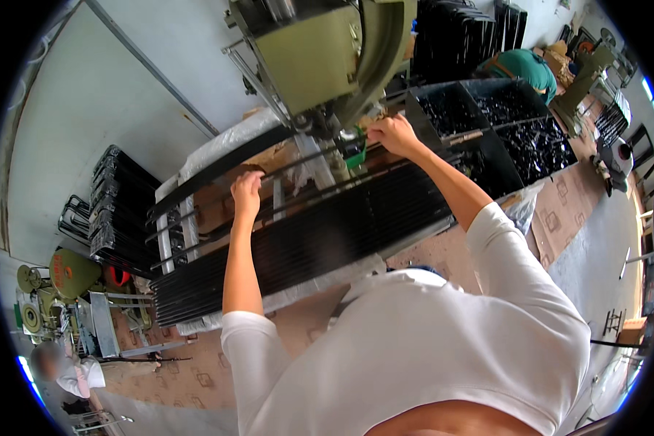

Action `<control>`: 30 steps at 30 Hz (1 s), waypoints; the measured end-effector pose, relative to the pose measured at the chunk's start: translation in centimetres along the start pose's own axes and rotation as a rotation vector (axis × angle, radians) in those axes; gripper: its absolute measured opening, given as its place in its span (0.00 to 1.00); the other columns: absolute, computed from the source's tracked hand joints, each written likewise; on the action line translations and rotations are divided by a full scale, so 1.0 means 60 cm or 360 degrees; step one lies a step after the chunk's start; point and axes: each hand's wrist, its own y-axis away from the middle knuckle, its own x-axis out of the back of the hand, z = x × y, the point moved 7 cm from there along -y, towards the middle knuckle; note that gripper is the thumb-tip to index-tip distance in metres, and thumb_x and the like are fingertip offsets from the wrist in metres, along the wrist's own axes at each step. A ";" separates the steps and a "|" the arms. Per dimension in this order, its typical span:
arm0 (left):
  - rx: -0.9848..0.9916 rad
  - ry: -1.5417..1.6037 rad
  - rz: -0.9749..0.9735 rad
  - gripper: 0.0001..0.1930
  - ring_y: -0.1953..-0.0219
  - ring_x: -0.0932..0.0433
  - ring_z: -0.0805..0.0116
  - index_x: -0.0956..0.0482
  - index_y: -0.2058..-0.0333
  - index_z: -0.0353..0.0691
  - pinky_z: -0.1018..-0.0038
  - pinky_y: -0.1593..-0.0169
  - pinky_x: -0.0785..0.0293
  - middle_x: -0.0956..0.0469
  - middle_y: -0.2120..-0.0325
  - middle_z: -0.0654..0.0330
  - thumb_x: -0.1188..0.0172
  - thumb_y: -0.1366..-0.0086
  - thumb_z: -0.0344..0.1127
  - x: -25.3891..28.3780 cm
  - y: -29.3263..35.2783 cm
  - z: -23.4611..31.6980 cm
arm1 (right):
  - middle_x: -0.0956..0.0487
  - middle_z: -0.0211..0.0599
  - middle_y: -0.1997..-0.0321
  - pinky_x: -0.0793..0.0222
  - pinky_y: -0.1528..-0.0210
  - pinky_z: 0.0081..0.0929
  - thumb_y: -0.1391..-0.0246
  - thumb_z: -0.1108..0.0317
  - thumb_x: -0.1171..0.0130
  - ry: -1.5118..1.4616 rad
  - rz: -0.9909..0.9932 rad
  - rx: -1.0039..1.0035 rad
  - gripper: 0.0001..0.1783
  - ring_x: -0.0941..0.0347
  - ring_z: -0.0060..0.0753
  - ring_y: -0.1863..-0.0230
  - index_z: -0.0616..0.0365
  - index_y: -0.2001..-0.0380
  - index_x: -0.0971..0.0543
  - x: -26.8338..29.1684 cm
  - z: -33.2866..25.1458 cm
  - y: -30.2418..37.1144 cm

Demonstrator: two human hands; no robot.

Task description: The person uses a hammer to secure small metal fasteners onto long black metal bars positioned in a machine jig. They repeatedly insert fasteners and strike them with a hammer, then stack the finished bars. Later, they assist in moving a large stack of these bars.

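My left hand (247,193) is closed with its fingertips on a thin black metal bar (294,164), which runs right toward the head of a green press machine (305,69). My right hand (394,136) is up beside the machine's working point, fingers pinched together; whatever is between them is too small to make out. Just below the working point sits a small green container (354,154). Between me and the machine lies a row of many black bars (320,232), side by side on a wrapped support. Another wide black strip (225,171) lies beyond my left hand.
Black bins (541,150) of small dark parts stand at the right. A person in green (527,70) bends beyond them; another person (73,374) is at the far left. Stacked black frames (116,211) lean by the left wall, near another green machine (73,272).
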 end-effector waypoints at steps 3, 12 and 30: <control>0.0031 0.0080 0.0010 0.06 0.73 0.29 0.57 0.24 0.69 0.41 0.64 0.67 0.33 0.28 0.79 0.60 0.50 0.44 0.28 0.020 -0.028 0.022 | 0.21 0.34 0.73 0.40 0.54 0.35 0.53 0.63 0.48 -0.0055 -0.0189 -0.0186 0.09 0.27 0.37 0.65 0.51 0.74 0.20 -0.015 0.020 -0.011; -0.0035 0.0086 0.0067 0.07 0.74 0.28 0.60 0.24 0.69 0.40 0.65 0.68 0.33 0.28 0.81 0.61 0.51 0.44 0.27 0.018 -0.004 0.009 | 0.23 0.33 0.78 0.44 0.57 0.31 0.54 0.61 0.50 -0.0116 0.0116 -0.0077 0.11 0.27 0.36 0.71 0.51 0.80 0.21 -0.006 -0.001 -0.007; -0.0147 -0.0073 -0.0149 0.10 0.49 0.36 0.55 0.27 0.60 0.40 0.62 0.47 0.40 0.32 0.55 0.56 0.48 0.42 0.28 0.036 0.027 0.245 | 0.22 0.45 0.73 0.29 0.70 0.27 0.56 0.67 0.45 -0.0798 0.0918 -0.1081 0.10 0.24 0.40 0.72 0.61 0.72 0.21 0.197 0.154 0.190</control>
